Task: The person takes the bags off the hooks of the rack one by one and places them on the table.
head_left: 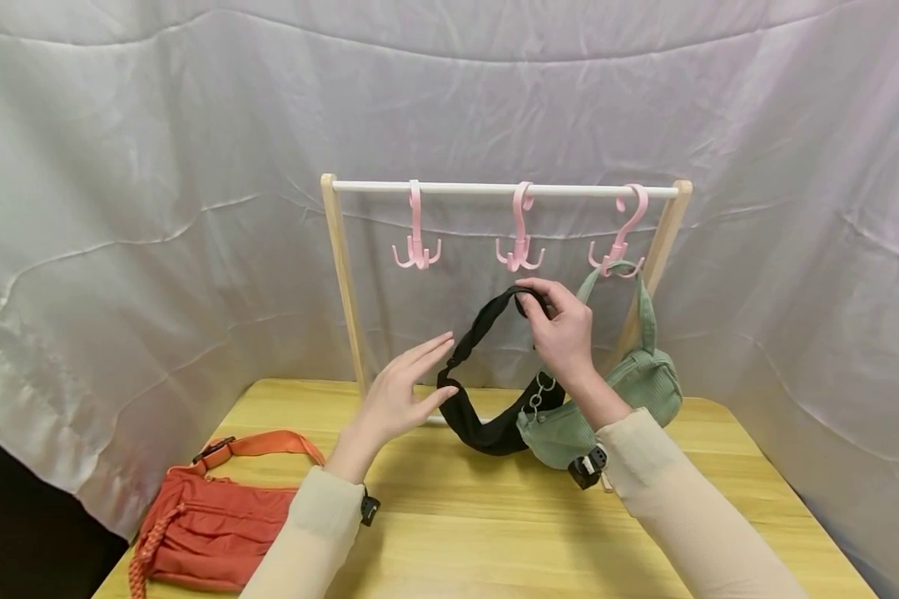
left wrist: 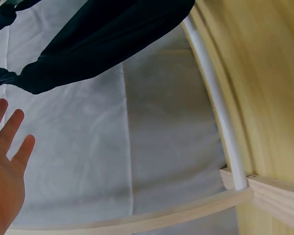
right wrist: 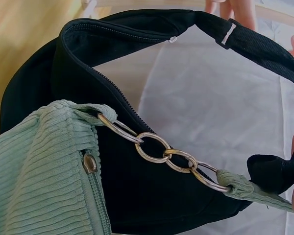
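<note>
Black bag [head_left: 487, 441], one, soft, with strap [head_left: 483, 324]; held up before the rack, below the middle pink hook [head_left: 519, 241] and to the left of the green bag [head_left: 648, 387]. Right hand [head_left: 565, 333]: thumb and fingers closed in a pinch on the top of the strap. Left hand [head_left: 397, 391]: well open, fingers extended, thumb apart, at the left side of the loop; grips nothing, and whether thumb or fingertips touch the strap cannot be told. Bag and strap form an upright ring; the body sags in a curve along the bottom, its long axis running roughly left to right, while the strap slopes up rightward to the pinch. Zipper [right wrist: 120, 95] along the inner edge of the body. Green bag, corduroy, hung by its handle from the right pink hook [head_left: 629, 229]; its metal chain [right wrist: 154, 147] crosses in front of the black body. Hidden or unclear: right end of the black body, behind the green bag; the strap's end, behind the right hand; left hand, cropped in the left wrist view; right hand, only a sliver in its own wrist view.
</note>
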`<state>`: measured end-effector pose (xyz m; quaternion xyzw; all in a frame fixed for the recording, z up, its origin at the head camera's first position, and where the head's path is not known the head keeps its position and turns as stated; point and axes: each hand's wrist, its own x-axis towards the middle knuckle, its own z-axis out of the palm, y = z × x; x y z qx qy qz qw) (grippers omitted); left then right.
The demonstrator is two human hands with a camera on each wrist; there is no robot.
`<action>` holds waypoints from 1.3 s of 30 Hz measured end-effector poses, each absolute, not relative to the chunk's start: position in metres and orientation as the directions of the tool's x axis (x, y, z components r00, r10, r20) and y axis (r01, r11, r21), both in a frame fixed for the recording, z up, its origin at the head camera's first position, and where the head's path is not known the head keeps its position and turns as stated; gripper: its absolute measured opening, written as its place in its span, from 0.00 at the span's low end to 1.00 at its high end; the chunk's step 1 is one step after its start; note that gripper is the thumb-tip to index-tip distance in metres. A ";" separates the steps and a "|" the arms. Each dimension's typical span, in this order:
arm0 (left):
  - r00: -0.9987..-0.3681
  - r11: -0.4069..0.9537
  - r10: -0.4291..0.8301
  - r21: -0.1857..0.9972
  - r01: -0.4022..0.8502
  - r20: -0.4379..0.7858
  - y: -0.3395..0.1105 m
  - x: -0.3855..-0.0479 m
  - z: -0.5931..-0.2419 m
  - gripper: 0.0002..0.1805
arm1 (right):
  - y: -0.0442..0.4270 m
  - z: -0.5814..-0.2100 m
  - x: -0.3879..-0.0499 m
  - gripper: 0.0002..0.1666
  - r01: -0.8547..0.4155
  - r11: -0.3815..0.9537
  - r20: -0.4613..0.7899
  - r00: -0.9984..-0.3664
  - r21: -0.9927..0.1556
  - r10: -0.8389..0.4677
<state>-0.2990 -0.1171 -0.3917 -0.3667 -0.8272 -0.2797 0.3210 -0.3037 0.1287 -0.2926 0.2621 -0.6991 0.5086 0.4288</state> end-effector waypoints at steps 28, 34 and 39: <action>-0.517 0.369 0.234 0.417 0.831 0.823 -0.108 -0.310 -0.429 0.22 | 0.148 -0.319 -0.333 0.09 -0.786 0.362 0.854 -0.518 -0.501 0.057; -0.605 0.284 0.147 0.552 0.784 0.783 -0.106 -0.310 -0.435 0.21 | 0.147 -0.321 -0.334 0.09 -0.786 0.364 0.856 -0.512 -0.499 0.069; -0.632 0.267 0.092 0.592 0.760 0.770 -0.101 -0.302 -0.429 0.20 | 0.149 -0.321 -0.334 0.09 -0.784 0.357 0.850 -0.522 -0.507 0.061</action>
